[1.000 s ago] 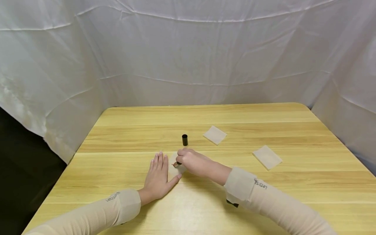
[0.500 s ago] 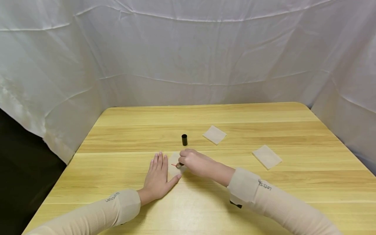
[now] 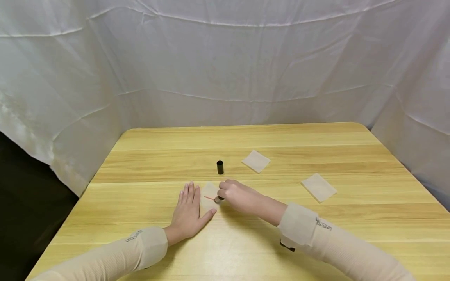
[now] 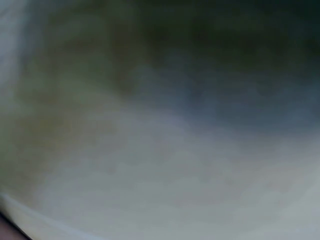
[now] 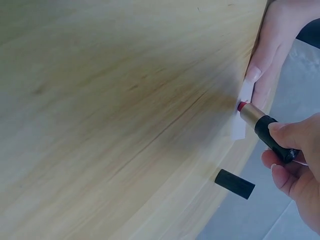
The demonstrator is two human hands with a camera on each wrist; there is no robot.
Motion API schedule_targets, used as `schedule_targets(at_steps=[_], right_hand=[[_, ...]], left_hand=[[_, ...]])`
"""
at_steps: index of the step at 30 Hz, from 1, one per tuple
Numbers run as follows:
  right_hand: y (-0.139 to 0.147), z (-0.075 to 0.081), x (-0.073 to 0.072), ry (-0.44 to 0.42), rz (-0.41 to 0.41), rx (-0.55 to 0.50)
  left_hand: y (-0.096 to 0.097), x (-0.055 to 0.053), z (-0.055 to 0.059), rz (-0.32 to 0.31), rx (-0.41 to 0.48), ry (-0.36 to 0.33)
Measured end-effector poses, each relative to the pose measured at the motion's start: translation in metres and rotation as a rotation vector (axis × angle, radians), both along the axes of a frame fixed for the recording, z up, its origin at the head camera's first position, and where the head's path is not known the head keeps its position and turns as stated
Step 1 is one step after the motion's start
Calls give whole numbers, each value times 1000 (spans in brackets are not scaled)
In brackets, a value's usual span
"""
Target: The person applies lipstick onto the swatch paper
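My right grip (image 3: 236,196) pinches the black-and-gold lipstick (image 5: 265,126) by its base (image 5: 275,139), probably fragile red tip (image 5: 242,106) ahead; left grip (image 3: 190,216) lies flat.

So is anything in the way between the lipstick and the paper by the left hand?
Nothing visible: the right hand holds the lipstick, red tip at the paper; the left hand lies at its edge, the black cap stands beyond.

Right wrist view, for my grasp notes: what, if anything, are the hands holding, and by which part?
A lipstick, held by its black base in the right hand; the left hand grips nothing.
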State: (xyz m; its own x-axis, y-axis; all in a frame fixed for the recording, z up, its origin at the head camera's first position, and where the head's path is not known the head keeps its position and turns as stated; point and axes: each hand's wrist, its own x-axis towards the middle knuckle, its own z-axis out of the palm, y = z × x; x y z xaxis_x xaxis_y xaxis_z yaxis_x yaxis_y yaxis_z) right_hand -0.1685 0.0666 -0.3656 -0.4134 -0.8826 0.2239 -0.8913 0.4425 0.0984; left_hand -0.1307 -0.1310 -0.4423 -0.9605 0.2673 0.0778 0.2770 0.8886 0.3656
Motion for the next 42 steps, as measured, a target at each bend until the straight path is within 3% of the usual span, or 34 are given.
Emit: schedule_targets(at_steps=[11,14,22,33,42], right_hand=[[5,2,3,-34,-25,17],[6,2,3,-78,-35,2],[13,2,1,-331,-60,-217],[23,5,1,-440,-123,-307],[33,1,0,-486,-188,-438]], left_hand=[[0,-1,-2,3,-3,5],[1,-1,-1,5,-5,-6],[0,-1,0,1,-11,-31],[-1,-1,3,-3,-21,-50],[0,-2,5,-6,-34,-71]])
